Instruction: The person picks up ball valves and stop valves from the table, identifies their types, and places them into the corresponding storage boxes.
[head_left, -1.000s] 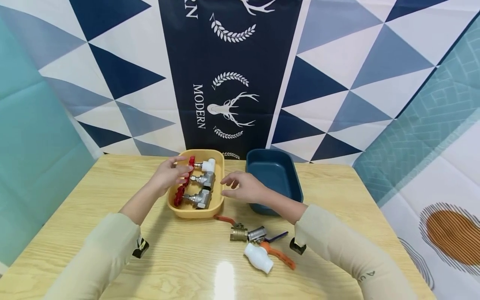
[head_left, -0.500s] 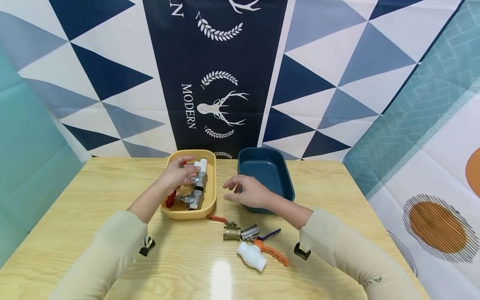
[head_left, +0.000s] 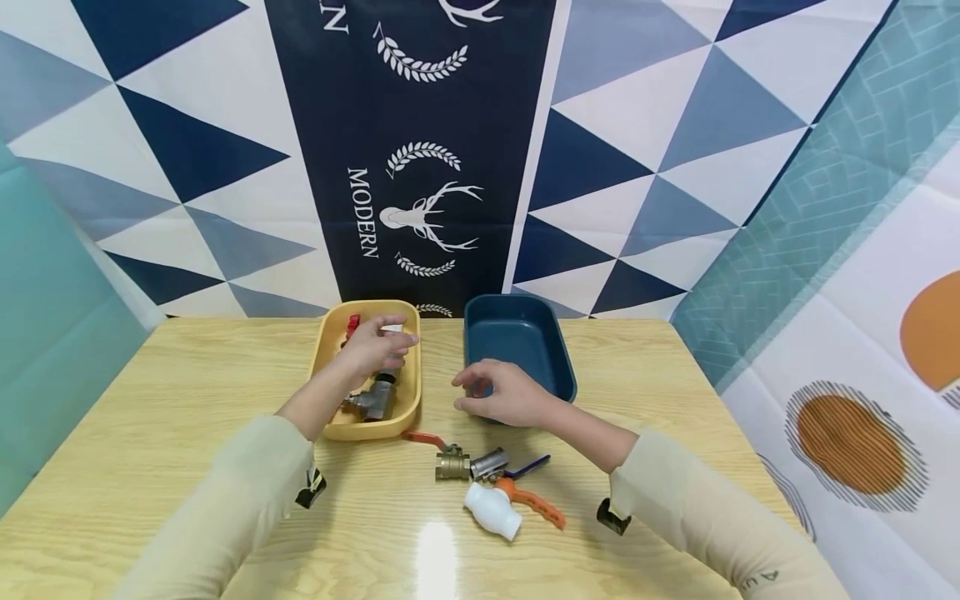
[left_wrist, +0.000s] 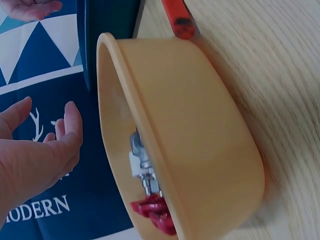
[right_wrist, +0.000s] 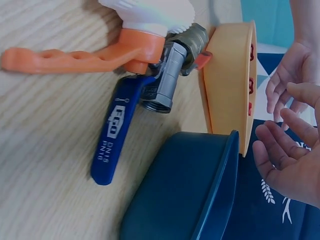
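Two hands point(head_left: 377, 346) point(head_left: 508, 395) hover near two bins point(head_left: 367, 432) point(head_left: 528, 350); three lever valves point(head_left: 452, 467) point(head_left: 490, 463) point(head_left: 492, 511) lie nearby.

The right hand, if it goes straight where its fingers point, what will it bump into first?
Going leftward, the right hand would probably meet the yellow bin first. Its height is unclear, though: it might pass above the yellow bin toward the left hand.
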